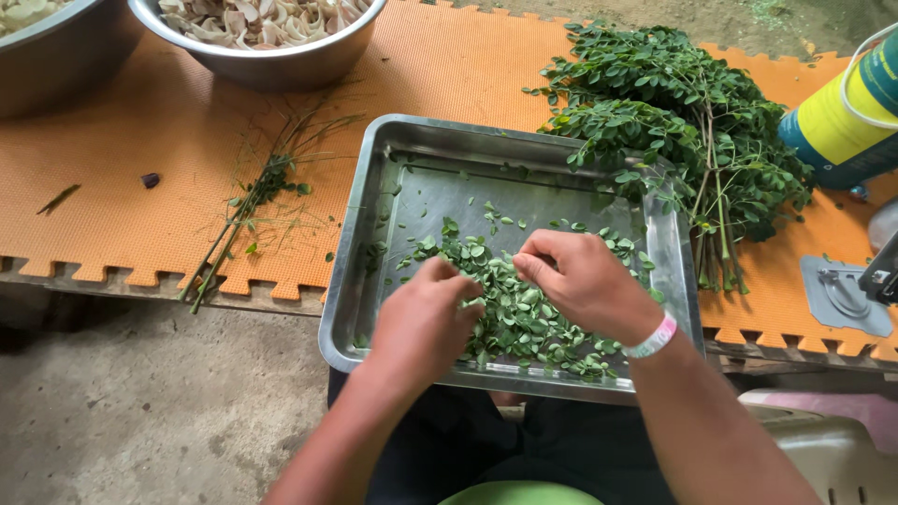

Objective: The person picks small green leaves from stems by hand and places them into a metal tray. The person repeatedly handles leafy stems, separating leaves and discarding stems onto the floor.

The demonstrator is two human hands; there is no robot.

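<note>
Your left hand [426, 323] and right hand [582, 281] meet low in the frame's centre over the metal tray [369, 224], fingers pinched shut among the loose green leaves [524, 313]; what they pinch is too small to tell. Leafy branches [673, 122] lie at upper right on the orange mat [140, 159], beside a yellow-and-teal can [847, 117] at the right edge. Bare stems [248, 210] lie left of the tray.
</note>
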